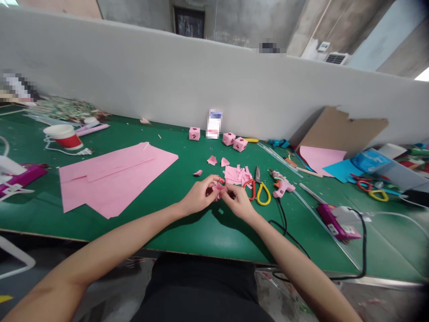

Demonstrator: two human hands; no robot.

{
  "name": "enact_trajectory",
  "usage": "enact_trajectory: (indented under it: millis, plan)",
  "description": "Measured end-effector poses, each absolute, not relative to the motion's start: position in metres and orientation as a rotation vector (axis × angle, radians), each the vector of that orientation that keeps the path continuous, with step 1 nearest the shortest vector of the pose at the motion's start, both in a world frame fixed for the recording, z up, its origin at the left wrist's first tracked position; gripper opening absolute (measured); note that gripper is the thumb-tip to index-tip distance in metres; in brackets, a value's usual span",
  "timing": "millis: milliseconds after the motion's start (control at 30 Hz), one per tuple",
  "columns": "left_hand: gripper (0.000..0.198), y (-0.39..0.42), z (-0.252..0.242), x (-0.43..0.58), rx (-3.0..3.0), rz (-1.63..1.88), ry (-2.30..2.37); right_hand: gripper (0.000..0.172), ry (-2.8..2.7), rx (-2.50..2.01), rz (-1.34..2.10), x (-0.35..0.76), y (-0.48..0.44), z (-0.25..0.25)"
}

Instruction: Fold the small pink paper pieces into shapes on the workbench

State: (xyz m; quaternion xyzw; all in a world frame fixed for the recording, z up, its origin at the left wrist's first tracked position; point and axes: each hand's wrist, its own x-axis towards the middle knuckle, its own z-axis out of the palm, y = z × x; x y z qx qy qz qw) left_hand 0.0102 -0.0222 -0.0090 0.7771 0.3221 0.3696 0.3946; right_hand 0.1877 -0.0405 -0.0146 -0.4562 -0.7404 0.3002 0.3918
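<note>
Between my two hands is a small folded piece of pink paper (219,189), pinched from both sides above the green table. My left hand (200,195) grips its left side, fingers closed and curled over it. From the right, my right hand (239,202) pinches the same piece with thumb and fingers. Just beyond lie loose pink petal-shaped pieces (212,160) and a pile of pink paper strips (237,175). Scissors (263,192) with red and yellow handles rest beside my right hand. Farther back stand pink paper boxes (194,133) with cut-out holes.
A pink glue gun (283,185) with a black cord lies right of the scissors. Large pink sheets (114,183) cover the left side. A paper cup (63,136), a purple power strip (338,222) and cardboard (338,132) are also on the table. A grey partition (150,71) stands behind.
</note>
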Motion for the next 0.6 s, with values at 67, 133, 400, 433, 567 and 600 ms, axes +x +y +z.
enact_trajectory:
  millis: [67,133,400,433,567,600]
  plan:
    - [0.027,-0.022,-0.008,0.01,1.952,0.94,0.816,0.032,-1.863,-1.155,0.749,0.187,-0.041,-0.014]
    - [0.026,-0.022,-0.008,0.01,1.941,0.946,0.827,0.033,-1.855,-1.154,0.748,0.187,-0.042,-0.014]
    - [0.031,-0.019,-0.013,0.012,1.782,1.062,0.875,0.037,-1.868,-1.18,0.718,0.187,-0.041,-0.014]
    - [0.031,-0.018,-0.014,0.012,1.774,1.086,0.88,0.037,-1.873,-1.179,0.721,0.186,-0.04,-0.016]
    - [0.026,-0.015,-0.014,0.011,1.765,1.146,0.907,0.039,-1.86,-1.211,0.754,0.185,-0.035,-0.024]
    - [0.026,-0.015,-0.013,0.011,1.757,1.151,0.914,0.039,-1.859,-1.219,0.758,0.184,-0.035,-0.025]
